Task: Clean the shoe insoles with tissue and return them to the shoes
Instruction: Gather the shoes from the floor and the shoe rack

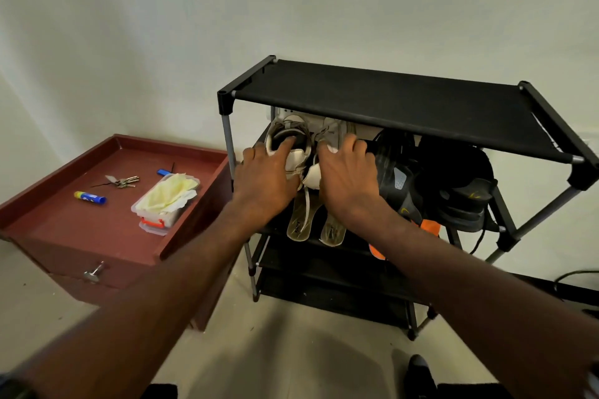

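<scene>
Against a plain pale wall, a black fabric-tiered shoe rack (405,97) stands on a light floor, where both hands reach under its top tier. Left hand (265,178) grips the left white sneaker (291,152), fingers hooked into its dark opening; right hand (348,175) lies curled over the right white sneaker (327,139), though how firmly it holds cannot be told. Just below the hands lie beige sandals (316,227); right of them, dark shoes (453,178). Well left, on a maroon cabinet (107,227), a clear plastic box of tissues (167,197) sits near keys (123,181) and a blue-and-yellow tube (89,197).
</scene>
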The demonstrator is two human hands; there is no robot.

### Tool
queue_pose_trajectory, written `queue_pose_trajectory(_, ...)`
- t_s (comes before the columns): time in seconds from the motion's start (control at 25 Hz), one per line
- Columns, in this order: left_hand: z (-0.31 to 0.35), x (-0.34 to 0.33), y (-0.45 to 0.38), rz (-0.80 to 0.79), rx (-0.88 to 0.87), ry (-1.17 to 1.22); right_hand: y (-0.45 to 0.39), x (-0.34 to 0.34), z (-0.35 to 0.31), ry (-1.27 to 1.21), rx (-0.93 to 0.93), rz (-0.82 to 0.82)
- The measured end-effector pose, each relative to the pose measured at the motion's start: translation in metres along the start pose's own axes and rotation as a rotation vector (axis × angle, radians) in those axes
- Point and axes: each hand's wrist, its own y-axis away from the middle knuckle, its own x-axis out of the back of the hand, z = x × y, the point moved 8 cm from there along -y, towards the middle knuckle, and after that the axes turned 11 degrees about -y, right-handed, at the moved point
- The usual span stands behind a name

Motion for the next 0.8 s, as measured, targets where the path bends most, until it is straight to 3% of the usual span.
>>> queue_pose_trajectory(0.12, 0.005, -0.001, -0.025, -0.166, -0.012, 0.000, -0.017, -0.005, -0.008, 0.174, 0.023, -0.114)
queue_pose_trajectory(0.28, 0.011, 0.016, -0.029, -0.067, 0.068, 0.030, -0.021, -0.007, -0.019, 0.230, 0.055, -0.154)
queue_pose_trajectory(0.48, 0.008, 0.026, -0.008, 0.020, 0.121, 0.174, -0.008, 0.022, 0.001, -0.065, 0.068, 0.001)
queue_pose_trajectory(0.8, -0.017, 0.071, 0.079, 0.015, 0.199, 0.354, 0.071, 0.064, 0.023, -0.453, -0.038, 0.173)
